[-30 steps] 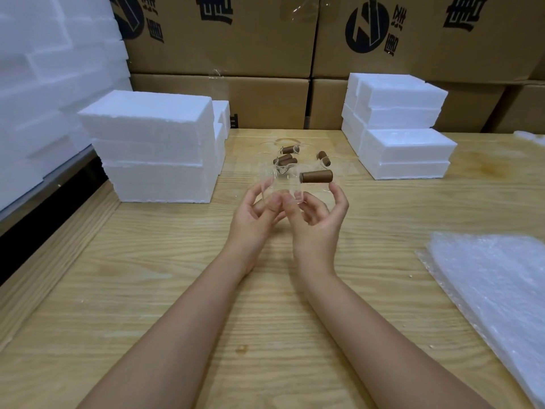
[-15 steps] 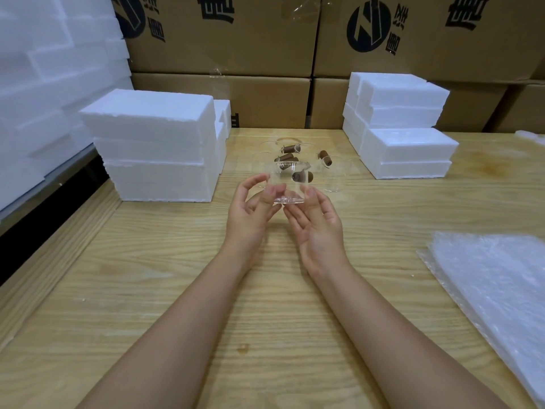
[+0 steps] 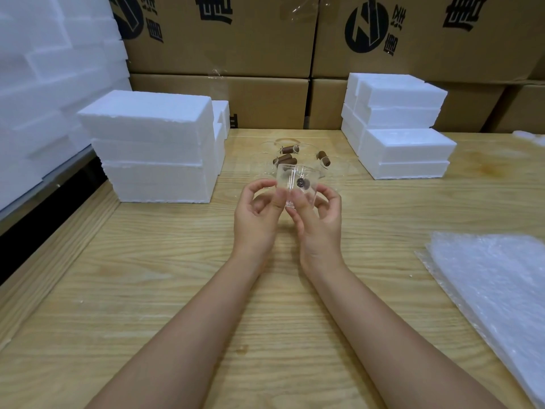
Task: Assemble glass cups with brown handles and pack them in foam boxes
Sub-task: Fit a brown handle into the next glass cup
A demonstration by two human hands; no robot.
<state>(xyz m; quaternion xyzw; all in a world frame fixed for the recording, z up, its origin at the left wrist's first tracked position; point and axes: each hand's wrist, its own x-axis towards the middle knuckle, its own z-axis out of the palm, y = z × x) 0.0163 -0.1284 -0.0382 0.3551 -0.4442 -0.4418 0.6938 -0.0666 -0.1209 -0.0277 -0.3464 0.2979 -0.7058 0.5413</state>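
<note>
Glass cup (image 3: 296, 184) stands upright between our fingertips, raised off the tabletop (image 3: 182, 284). Our left grip (image 3: 256, 219) pinches its lower left wall with curled thumb and forefinger; our right grip (image 3: 320, 222) clasps the lower front and right side. Its brown handle (image 3: 303, 183) shows end-on just above the right grip's thumb. Just beyond both grips lie more cups with brown handles (image 3: 285, 159). Foam boxes (image 3: 153, 146) stack left of the left grip, another foam stack (image 3: 404, 152) sits beyond the right grip, and bubble wrap (image 3: 495, 284) lies well to its right.

Foam boxes (image 3: 153, 149) stack left and right (image 3: 404, 137) of the cups (image 3: 295, 157), cartons (image 3: 221, 39) behind.
</note>
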